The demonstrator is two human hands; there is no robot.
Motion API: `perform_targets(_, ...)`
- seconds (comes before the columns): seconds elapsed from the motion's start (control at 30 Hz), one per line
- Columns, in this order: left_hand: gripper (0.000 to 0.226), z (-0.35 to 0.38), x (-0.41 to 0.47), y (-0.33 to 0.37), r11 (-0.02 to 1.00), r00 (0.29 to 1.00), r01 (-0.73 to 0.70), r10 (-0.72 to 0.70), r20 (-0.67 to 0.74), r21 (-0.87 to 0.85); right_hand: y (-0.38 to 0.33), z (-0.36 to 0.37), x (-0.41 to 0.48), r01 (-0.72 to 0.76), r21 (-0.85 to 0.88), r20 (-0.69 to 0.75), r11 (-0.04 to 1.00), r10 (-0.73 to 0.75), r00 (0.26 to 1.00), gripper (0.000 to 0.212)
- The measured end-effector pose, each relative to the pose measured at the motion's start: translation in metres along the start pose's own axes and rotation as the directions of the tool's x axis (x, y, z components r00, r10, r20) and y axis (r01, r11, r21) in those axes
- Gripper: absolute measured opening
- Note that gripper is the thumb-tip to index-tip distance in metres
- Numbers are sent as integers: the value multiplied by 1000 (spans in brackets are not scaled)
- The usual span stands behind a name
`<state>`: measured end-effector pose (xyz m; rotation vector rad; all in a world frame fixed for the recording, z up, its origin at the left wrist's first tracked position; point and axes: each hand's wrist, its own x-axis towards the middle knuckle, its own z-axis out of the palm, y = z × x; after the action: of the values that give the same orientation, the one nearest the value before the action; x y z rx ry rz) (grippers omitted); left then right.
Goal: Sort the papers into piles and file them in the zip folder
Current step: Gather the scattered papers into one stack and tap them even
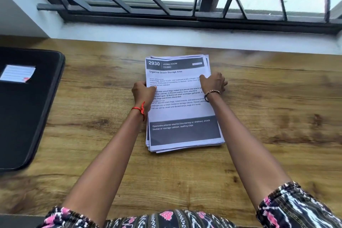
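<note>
The top page of the stack of white printed paper sheets (182, 112) has a dark header band at 12 o'clock reading "2930" and "LIVING ROOM". Below it is the title "Organize Snack Storage Area". The dark band at 6 o'clock reads "Opened/scattered snacks (countertop or shelves), snack basket or storage cabinet, sealing clips". At 9 o'clock, nothing on the ruled white label (17, 73) of the black zip folder (27, 116) can be read.

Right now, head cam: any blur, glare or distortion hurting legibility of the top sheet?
Head view: the paper stack is sharp at centre, top heading legible, small print softer; wide-angle distortion bows the window sill; daylight leaves a pale sheen on the table by the sill; zip folder and sleeves at the edges are blurred.
</note>
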<state>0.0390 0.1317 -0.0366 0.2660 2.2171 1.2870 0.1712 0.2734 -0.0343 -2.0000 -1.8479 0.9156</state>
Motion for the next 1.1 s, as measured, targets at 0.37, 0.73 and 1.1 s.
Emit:
perform_targets(0.37, 29, -1, 5, -18, 980, 984, -160, 149, 98, 119, -1, -11, -7, -64, 228, 85, 972, 45, 995, 47)
perform_targets(0.73, 46, -32, 13, -33, 945, 980, -196, 195, 31, 263, 0, 2, -52, 134, 310, 175, 941, -195, 965, 31)
perform_targets(1.1, 38, -83, 27, -40, 942, 974, -215, 225, -10, 259, -21, 29, -98, 305, 53, 349, 951, -304, 886, 67)
